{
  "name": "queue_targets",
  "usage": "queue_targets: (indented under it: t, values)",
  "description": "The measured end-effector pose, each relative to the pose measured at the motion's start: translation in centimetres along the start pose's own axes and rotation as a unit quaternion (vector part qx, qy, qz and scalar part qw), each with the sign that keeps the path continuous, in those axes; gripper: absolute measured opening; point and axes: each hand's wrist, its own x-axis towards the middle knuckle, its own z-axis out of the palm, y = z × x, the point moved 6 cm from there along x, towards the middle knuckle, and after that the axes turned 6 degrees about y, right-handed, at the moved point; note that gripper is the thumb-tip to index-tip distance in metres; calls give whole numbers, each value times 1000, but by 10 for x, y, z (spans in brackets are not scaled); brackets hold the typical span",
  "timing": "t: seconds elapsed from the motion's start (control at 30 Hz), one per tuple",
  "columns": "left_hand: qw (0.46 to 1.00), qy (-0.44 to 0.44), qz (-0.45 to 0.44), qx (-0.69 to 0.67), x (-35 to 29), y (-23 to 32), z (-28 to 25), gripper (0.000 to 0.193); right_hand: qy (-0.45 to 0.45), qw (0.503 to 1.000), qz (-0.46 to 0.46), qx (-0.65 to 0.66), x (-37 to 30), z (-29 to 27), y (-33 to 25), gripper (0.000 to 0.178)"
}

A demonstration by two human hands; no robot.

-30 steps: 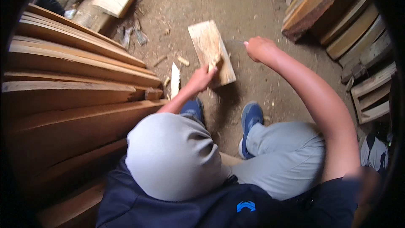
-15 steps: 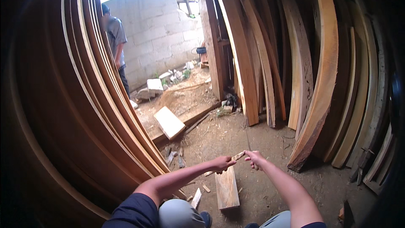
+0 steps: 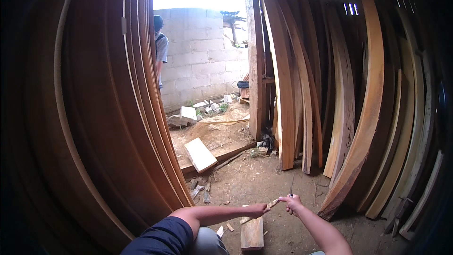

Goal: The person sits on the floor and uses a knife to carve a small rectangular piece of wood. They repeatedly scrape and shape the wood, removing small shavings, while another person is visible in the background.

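Observation:
My left hand (image 3: 257, 210) is closed around a short wooden stick (image 3: 273, 203), pale with brownish patches. The stick's lower end pokes out on the near side of the fist, above a squared wood block (image 3: 252, 235) on the ground. My right hand (image 3: 291, 204) grips a long-bladed knife (image 3: 293, 182); its thin dark blade points away from me and shows almost edge-on, and its handle is mostly hidden in the fist. The right thumb is at the stick's far end; whether it touches cannot be made out.
Tall boards (image 3: 146, 113) lean on the left, and thick planks (image 3: 363, 113) line the right. A pale wood slab (image 3: 200, 155) lies by the doorway sill. Wood scraps (image 3: 206, 193) litter the dirt floor. Outside, a person (image 3: 161, 49) stands by a block wall (image 3: 203, 47).
My view has tilted up, so the scene sits lower in the picture. Both hands keep hold of the stick and knife. The person outside is more hidden behind the boards.

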Motion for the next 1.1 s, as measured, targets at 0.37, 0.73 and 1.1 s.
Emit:
queue_targets:
  t: [0.37, 0.73, 1.1]
  values:
    - [997, 22, 30, 73, -16, -21, -1, 50, -42, 999, 8, -15, -9, 21, -6, 45]
    - [994, -17, 62, 90, -25, -10, 1, 43, -41, 995, 19, -84, -35, 14, -14, 46]
    - [986, -23, 57, 155, -54, 15, -18, 41, -66, 987, 91, -114, -43, 17, -9, 34]
